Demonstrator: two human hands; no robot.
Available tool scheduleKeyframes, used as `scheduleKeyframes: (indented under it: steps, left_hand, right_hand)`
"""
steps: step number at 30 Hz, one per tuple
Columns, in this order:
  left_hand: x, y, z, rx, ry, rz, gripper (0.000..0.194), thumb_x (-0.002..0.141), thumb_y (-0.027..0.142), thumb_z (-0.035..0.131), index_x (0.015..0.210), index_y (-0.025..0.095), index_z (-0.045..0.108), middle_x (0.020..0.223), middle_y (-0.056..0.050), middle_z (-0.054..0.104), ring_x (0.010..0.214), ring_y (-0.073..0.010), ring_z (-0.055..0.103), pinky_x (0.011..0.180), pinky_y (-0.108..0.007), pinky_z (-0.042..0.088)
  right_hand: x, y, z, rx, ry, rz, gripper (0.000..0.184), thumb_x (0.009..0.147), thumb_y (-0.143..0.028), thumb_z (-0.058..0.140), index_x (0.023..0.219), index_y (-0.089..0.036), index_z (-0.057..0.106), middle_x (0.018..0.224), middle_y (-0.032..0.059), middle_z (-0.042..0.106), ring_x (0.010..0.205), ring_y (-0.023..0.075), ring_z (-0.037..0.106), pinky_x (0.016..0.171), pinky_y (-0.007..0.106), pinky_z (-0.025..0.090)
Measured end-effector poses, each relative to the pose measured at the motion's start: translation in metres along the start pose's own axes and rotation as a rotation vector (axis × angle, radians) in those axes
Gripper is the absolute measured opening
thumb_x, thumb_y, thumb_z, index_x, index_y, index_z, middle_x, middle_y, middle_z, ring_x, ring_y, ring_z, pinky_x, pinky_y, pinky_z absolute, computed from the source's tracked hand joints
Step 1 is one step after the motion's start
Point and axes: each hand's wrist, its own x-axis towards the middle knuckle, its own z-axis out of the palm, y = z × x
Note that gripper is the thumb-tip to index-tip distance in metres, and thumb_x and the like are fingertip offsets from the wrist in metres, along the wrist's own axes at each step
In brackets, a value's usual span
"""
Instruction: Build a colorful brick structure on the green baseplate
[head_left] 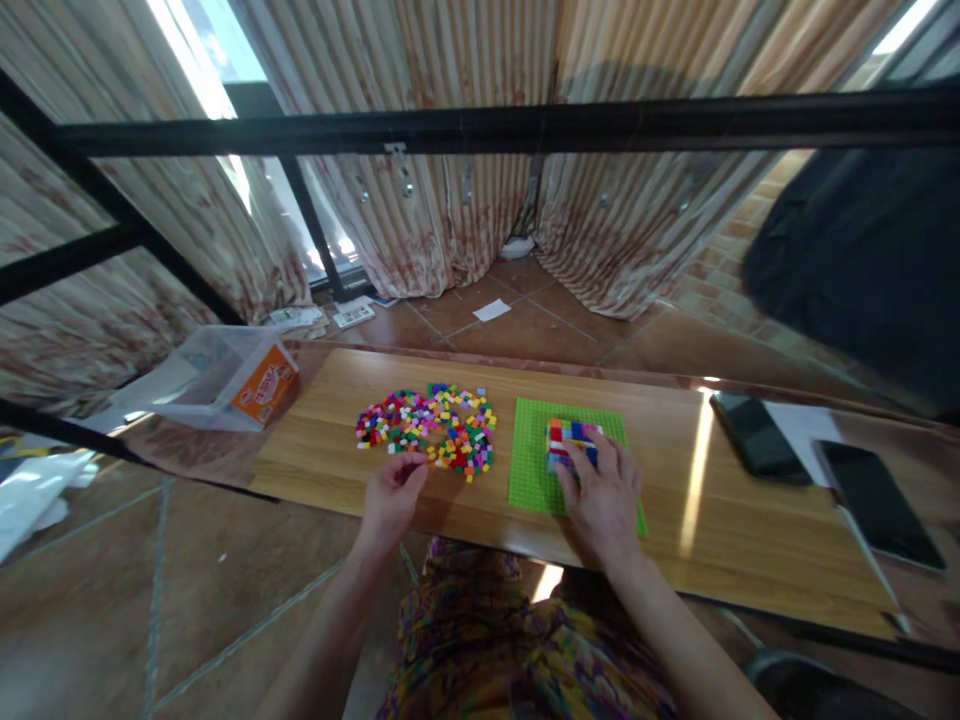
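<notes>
A heap of several small coloured bricks [427, 425] lies on the wooden table [330, 440]. To its right sits a green baseplate [534, 450] carrying a multicoloured block of stacked bricks [571, 436]. My left hand [391, 497] rests at the near edge of the heap, fingertips pinched together at the bricks; what they hold is too small to name. My right hand [602, 497] lies on the baseplate with its fingers closed around the near side of the stacked block.
A clear plastic box with an orange label [225, 378] lies on its side at the table's left end. Two dark phones [757, 437] [877, 503] and a white sheet [801, 425] lie at the right. A black metal frame [525, 128] crosses overhead; curtains hang behind.
</notes>
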Motion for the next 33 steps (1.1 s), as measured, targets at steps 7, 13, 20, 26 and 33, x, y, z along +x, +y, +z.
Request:
scheduleKeyframes:
  steps: [7, 13, 20, 26, 33]
  left_hand:
    - [0.007, -0.018, -0.028, 0.038, 0.105, 0.005, 0.022, 0.071, 0.031, 0.061, 0.087, 0.016, 0.064, 0.075, -0.001, 0.067, 0.068, -0.0134, 0.061, 0.062, -0.023, 0.046]
    - [0.009, -0.022, -0.033, 0.261, 0.165, 0.094, 0.020, 0.076, 0.028, 0.057, 0.091, 0.018, 0.065, 0.076, -0.001, 0.067, 0.068, -0.0147, 0.061, 0.064, -0.025, 0.048]
    - [0.008, -0.031, -0.036, 0.470, 0.221, 0.263, 0.020, 0.080, 0.021, 0.054, 0.098, 0.019, 0.063, 0.087, -0.003, 0.066, 0.073, -0.0157, 0.064, 0.070, -0.028, 0.051]
    - [0.030, -0.038, -0.031, 0.440, 0.274, 0.371, 0.018, 0.089, 0.024, 0.047, 0.097, 0.017, 0.063, 0.089, -0.006, 0.066, 0.078, -0.0164, 0.064, 0.074, -0.030, 0.052]
    - [0.050, -0.035, -0.014, 0.414, 0.241, 0.506, 0.018, 0.089, 0.017, 0.047, 0.096, 0.017, 0.063, 0.094, -0.007, 0.068, 0.090, -0.0180, 0.064, 0.082, -0.031, 0.051]
  right_hand:
    - [-0.011, 0.011, 0.012, 0.055, 0.020, 0.035, 0.037, 0.092, -0.040, 0.047, 0.123, -0.029, 0.063, 0.139, 0.0120, 0.048, 0.122, 0.0347, 0.043, 0.098, 0.056, 0.036]
    - [-0.008, 0.013, 0.007, 0.051, 0.027, 0.022, 0.036, 0.091, -0.043, 0.049, 0.119, -0.027, 0.066, 0.142, 0.0122, 0.045, 0.124, 0.0366, 0.042, 0.099, 0.058, 0.034]
    - [-0.001, -0.034, 0.003, 0.169, 0.018, -0.157, 0.029, 0.090, -0.030, 0.052, 0.115, -0.026, 0.065, 0.129, 0.0116, 0.054, 0.117, 0.0291, 0.049, 0.097, 0.048, 0.040]
    - [0.003, -0.092, 0.031, 0.370, -0.144, -0.249, 0.022, 0.092, -0.023, 0.051, 0.103, -0.020, 0.069, 0.105, 0.0083, 0.063, 0.098, 0.0210, 0.053, 0.088, 0.036, 0.044]
    - [0.020, -0.123, 0.058, 0.305, -0.201, -0.206, 0.014, 0.087, -0.027, 0.061, 0.095, -0.021, 0.071, 0.099, 0.0068, 0.065, 0.095, 0.0224, 0.050, 0.083, 0.036, 0.038]
